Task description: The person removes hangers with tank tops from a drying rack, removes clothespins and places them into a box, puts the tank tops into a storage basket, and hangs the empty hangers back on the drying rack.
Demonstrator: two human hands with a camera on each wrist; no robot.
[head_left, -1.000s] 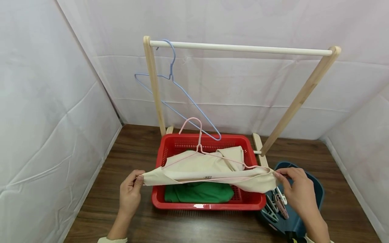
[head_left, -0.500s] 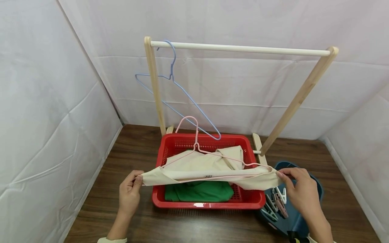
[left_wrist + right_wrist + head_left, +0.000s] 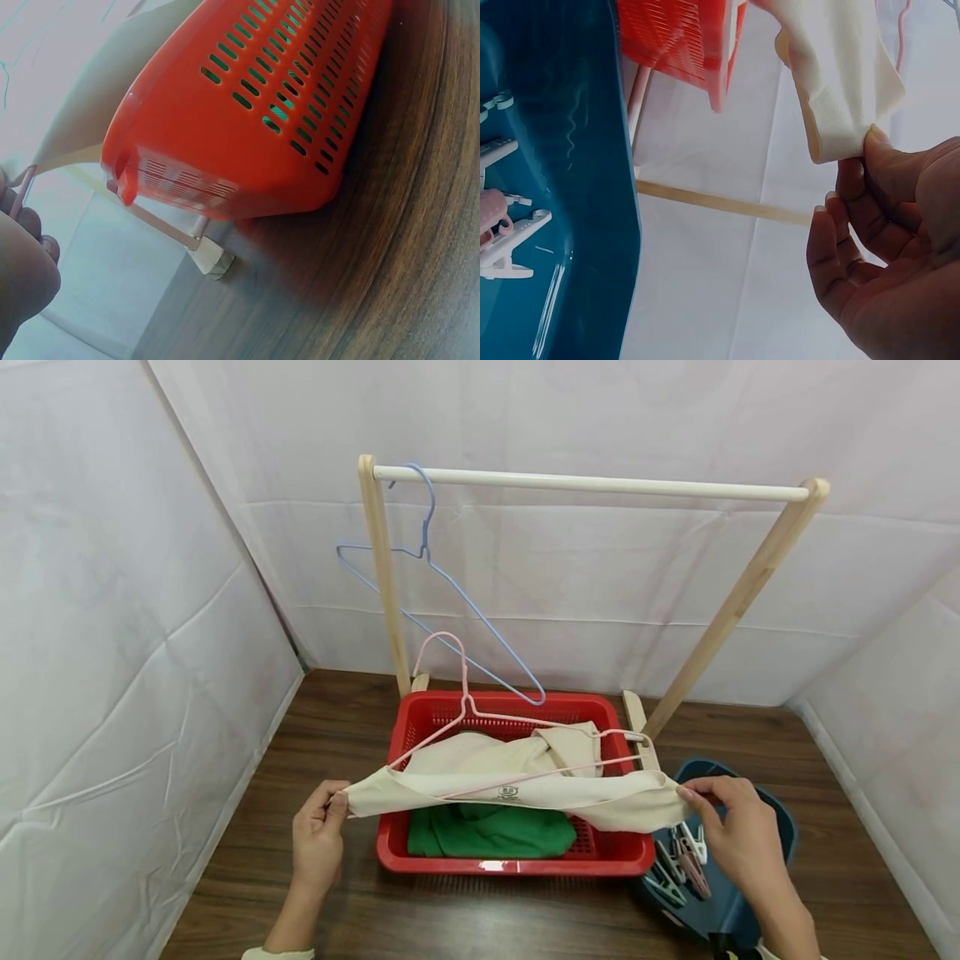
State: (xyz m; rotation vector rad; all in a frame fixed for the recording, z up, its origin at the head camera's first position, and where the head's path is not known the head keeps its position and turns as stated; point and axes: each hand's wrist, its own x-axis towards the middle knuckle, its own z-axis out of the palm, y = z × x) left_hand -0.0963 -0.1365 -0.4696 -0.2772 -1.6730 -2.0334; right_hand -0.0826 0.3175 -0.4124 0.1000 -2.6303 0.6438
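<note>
A cream garment [image 3: 630, 807] with a small dark print inside its neckline is stretched level above the red basket [image 3: 517, 866]. My left hand [image 3: 317, 843] grips its left end; in the left wrist view a pink rod runs to the curled fingers. With thumb and index finger my right hand [image 3: 742, 835] pinches the right end, the other fingers loosely bent in the right wrist view. A pink hanger [image 3: 464, 677] leans behind the neckline, hook up. Its left arm enters the cloth, while its right end sticks out above the right shoulder. A green cloth [image 3: 491, 832] lies in the basket.
Behind the basket stands a wooden rack with a white rail [image 3: 585, 482]; a blue hanger [image 3: 483, 620] hangs at its left end. At right, a dark blue tub [image 3: 783, 818] holds several clothes pegs [image 3: 690, 864]. White sheets surround the dark wooden surface [image 3: 480, 918].
The pink hanger has shifted left and tilted, its hook moving left and up. Its right end has come out of the garment's right shoulder. Both hands stay nearly in place.
</note>
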